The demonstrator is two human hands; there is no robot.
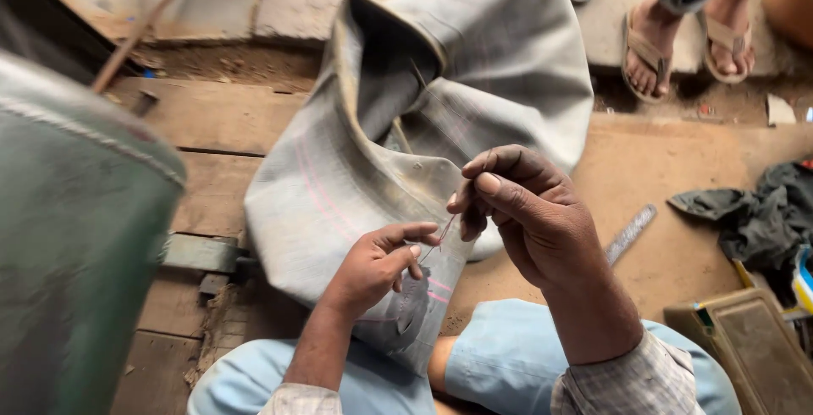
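pale blue trousers (508,356) at 6 o'clock, one floppy grey rubber tube (474,68) draped over them toward 12. both hands' fingers pinched on one thin reddish thread (442,235): left hand (377,264), right hand (529,212).

We see a worn plank floor (212,118) in daylight, a metal file (630,234) on it, dark rags (758,212) at right, and a green drum (76,237) left.

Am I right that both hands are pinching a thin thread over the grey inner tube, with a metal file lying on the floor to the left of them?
Not quite. The head view shows the left hand and right hand pinching the thread over the grey inner tube, but the metal file lies to their right.
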